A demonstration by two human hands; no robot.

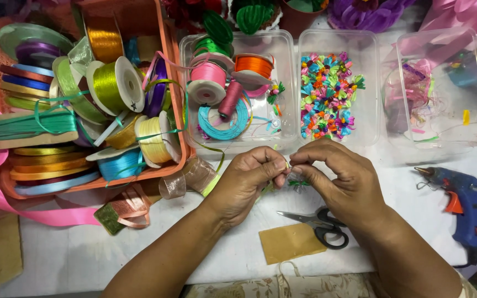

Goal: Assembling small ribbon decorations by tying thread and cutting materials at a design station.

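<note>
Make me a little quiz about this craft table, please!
1. True or false: the scissors lie shut on the table near the right hand.
2. Which tool lies at the far right? A) hammer B) blue glue gun C) stapler
3. What fills the middle clear tub?

Key:
1. True.
2. B.
3. Tiny colourful ribbon flowers.
</note>
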